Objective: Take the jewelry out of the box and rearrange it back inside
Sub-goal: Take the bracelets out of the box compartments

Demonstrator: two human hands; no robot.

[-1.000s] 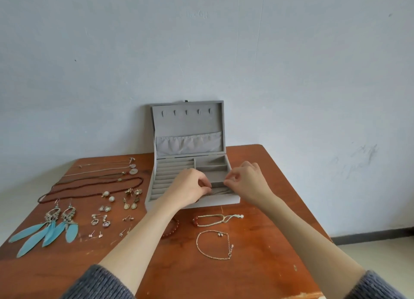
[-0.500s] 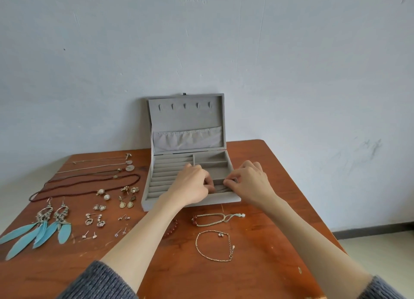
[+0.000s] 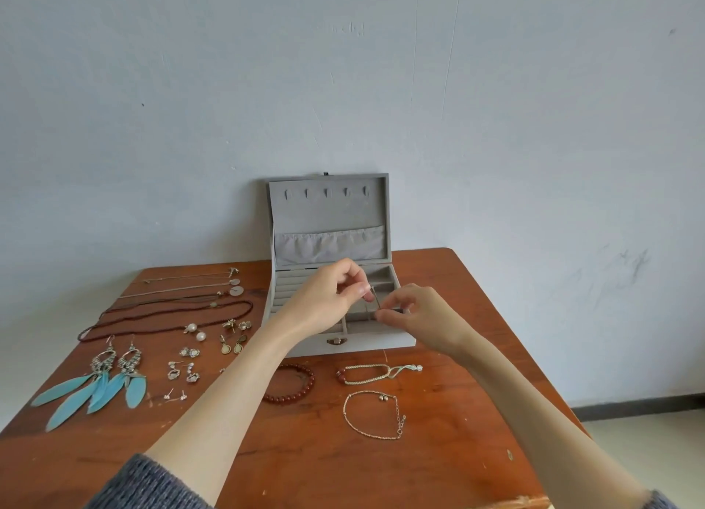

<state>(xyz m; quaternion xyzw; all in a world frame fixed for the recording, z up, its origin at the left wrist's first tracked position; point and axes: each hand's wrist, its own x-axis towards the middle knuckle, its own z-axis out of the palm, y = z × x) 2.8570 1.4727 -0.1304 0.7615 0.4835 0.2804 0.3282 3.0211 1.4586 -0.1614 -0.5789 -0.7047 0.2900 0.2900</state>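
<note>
Above the open jewelry box, left hand and right hand each pinch one end of a thin chain, likely light, limp and tangle-prone.

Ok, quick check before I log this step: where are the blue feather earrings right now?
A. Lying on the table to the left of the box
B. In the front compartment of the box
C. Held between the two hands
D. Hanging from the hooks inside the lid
A: the blue feather earrings lie flat on the table, well left of the open box, touched by neither hand.
</note>
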